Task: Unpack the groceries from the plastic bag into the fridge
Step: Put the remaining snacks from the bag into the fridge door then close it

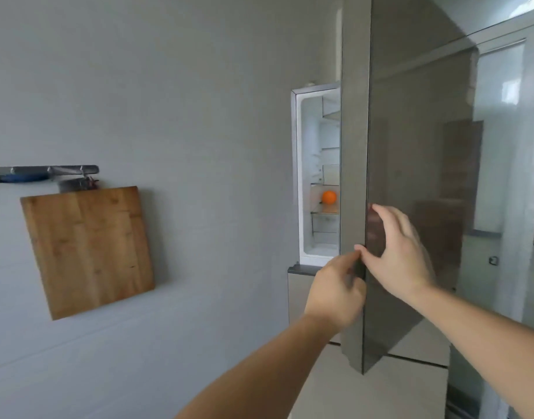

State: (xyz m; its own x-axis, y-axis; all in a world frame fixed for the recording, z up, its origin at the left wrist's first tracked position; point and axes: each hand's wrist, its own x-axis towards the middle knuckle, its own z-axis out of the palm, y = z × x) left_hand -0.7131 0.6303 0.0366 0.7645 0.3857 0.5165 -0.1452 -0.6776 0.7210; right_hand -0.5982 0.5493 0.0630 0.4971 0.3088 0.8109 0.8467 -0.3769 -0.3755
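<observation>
The fridge door (410, 146), dark and glossy, stands partly open with its edge facing me. My left hand (335, 293) grips that edge from the inner side, fingers curled round it. My right hand (398, 252) lies with straight fingers on the door's glossy front, thumb at the edge. Through the gap I see the white fridge interior (308, 176) with glass shelves, and an orange (329, 197) resting on one shelf. The plastic bag is not in view.
A wooden cutting board (87, 249) hangs on the grey wall at the left, below a metal rail (48, 170) with a blue-handled tool. Below the open compartment is a lower fridge drawer front (299, 297). The door reflects the room.
</observation>
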